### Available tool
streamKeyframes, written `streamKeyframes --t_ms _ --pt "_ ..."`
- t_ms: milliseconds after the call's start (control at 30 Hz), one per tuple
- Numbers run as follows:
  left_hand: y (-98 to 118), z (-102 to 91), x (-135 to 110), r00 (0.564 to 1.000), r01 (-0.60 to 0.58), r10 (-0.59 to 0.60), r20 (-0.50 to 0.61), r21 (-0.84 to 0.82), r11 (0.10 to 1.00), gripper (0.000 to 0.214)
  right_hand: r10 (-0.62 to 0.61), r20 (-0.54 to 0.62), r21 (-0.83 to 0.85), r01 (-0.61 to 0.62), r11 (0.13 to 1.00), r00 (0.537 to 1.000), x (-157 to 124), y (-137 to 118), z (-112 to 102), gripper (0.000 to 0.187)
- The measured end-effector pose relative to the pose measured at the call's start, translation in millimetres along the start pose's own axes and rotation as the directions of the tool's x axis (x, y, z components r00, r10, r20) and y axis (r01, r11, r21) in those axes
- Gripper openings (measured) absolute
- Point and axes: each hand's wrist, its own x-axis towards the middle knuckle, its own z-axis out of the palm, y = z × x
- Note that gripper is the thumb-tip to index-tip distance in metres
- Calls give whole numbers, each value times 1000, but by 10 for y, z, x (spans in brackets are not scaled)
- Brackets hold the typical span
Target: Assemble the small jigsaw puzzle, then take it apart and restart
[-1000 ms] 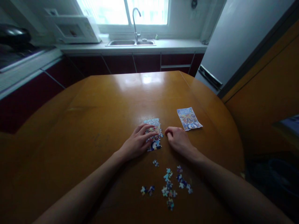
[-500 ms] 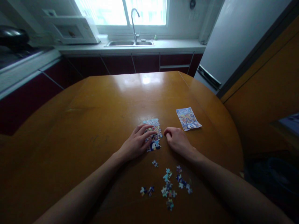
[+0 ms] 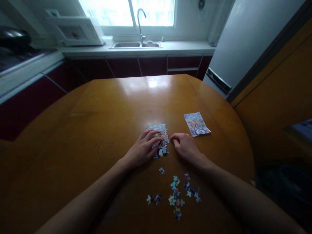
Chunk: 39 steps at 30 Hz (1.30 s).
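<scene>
A partly joined jigsaw puzzle [image 3: 162, 152] lies on the wooden table, its right edge jagged. My left hand [image 3: 144, 147] rests over its left side, fingers spread and laid across the pieces. Just right of the puzzle, my right hand [image 3: 185, 146] is closed, with thumb and fingers pinched near the jagged edge. Whatever those fingers hold, if anything, is hidden. A single loose puzzle piece [image 3: 162, 170] sits below the puzzle. Closer to me are several more loose pieces [image 3: 175, 194], and a small group of pieces [image 3: 153, 199] to their left.
A creased picture sheet [image 3: 196, 124] lies beyond my right hand, printed with a similar picture. The wooden table [image 3: 117, 104] has rounded sides. Past it are a counter with a sink [image 3: 126, 45], a microwave [image 3: 75, 32] and a refrigerator [image 3: 226, 48].
My right hand has shifted very slightly left toward the puzzle's edge. My left hand and the loose pieces stay in place.
</scene>
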Motion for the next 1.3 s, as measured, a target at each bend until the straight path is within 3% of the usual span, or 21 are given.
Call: streamKeyframes --t_ms 333,967,1033,1200,1300 --pt "-28 24 -28 998 -32 27 56 97 995 32 -100 47 -72 103 992 994 -5 10 30 26" --pt "-17 24 -15 1000 -22 21 23 64 998 29 -78 80 -52 82 995 994 1 -6 7 26" --pt "-15 26 -11 1000 3 -3 4 44 999 29 -87 47 17 86 996 995 11 16 10 26" --pt "14 11 9 1000 26 -26 -15 22 999 27 -57 -159 225 93 970 986 65 105 -39 26" --pt "20 9 12 1000 22 -21 -23 13 1000 26 -35 -192 260 86 962 981 101 156 -71 25"
